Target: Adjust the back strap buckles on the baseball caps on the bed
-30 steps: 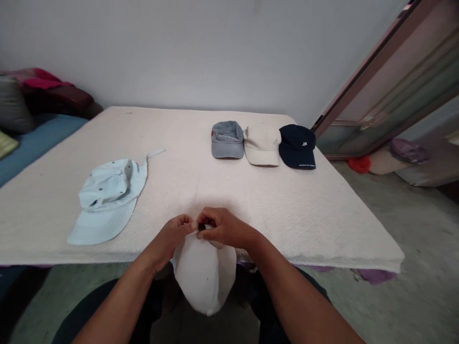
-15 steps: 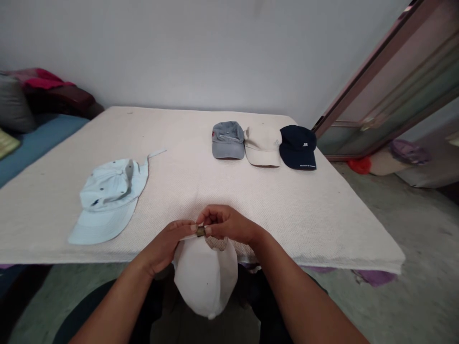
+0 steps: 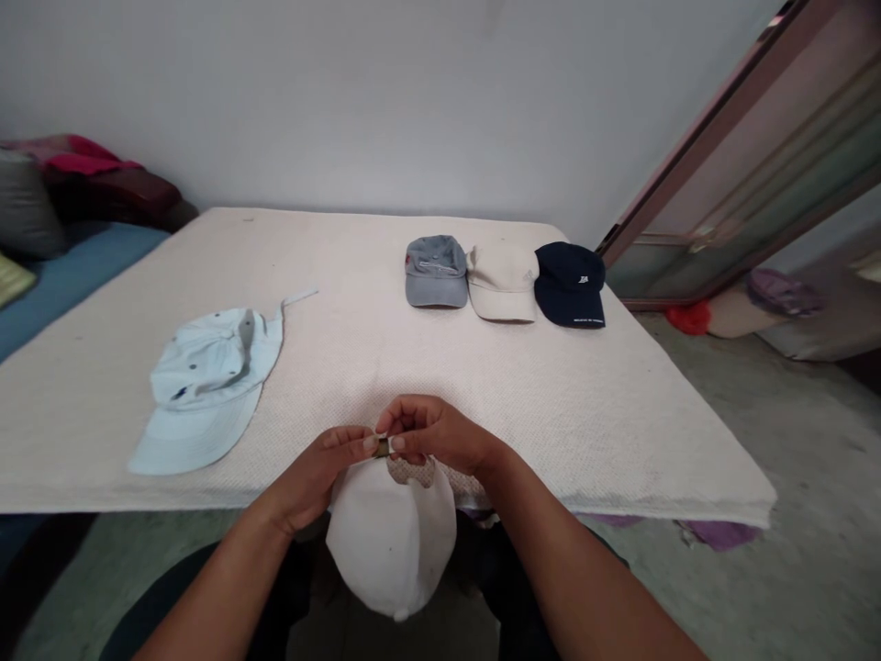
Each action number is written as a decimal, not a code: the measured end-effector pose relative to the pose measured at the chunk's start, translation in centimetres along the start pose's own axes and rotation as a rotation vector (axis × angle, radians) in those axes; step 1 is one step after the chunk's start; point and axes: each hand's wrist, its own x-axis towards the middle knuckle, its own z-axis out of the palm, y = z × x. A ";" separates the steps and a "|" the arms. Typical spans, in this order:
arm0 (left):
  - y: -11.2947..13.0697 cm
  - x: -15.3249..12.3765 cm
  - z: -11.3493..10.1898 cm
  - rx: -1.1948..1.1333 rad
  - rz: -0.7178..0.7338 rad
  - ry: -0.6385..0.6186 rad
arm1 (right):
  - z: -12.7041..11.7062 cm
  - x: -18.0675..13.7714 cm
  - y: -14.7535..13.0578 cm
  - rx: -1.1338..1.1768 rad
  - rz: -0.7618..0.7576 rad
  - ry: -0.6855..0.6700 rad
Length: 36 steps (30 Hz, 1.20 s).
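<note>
Nearest you, the plain white cap (image 3: 375, 532) hangs in front of the covered table (image 3: 551, 395), crown toward you. Your left hand (image 3: 330, 464) and right hand (image 3: 440, 436) pinch its brass-coloured buckle (image 3: 383, 447); you seem midway, its fastening unclear. Beyond, the light-blue cap (image 3: 206, 367) lies with its strap (image 3: 301, 296) loose; grey cap (image 3: 436, 266), beige cap (image 3: 501, 275) and navy cap (image 3: 570, 280) sit in a row.

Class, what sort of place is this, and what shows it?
Probably a room in a home: a grey cushion and blue cover at left, and a pale spread bearing baseball caps.
</note>
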 end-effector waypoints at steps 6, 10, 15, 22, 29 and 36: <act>-0.2 -0.1 -0.2 -0.033 -0.013 0.003 | 0.1 0.0 -0.2 0.001 -0.005 -0.013; 0.2 -0.1 -0.2 -0.111 0.013 0.047 | -0.1 -0.1 -0.5 0.001 0.002 0.020; 0.7 -0.3 -0.5 -0.149 0.043 0.030 | -1.0 -0.3 -0.7 0.099 -0.011 0.110; 1.7 -0.5 -0.3 -0.288 0.142 0.094 | -1.5 -0.9 -0.9 0.071 -0.008 0.194; 2.3 -0.4 -0.5 -0.380 0.110 0.099 | -2.2 -2.3 -2.0 0.162 0.049 0.217; 1.1 0.0 0.3 -0.241 0.162 -0.064 | -3.5 -1.8 -2.3 0.384 -0.214 0.504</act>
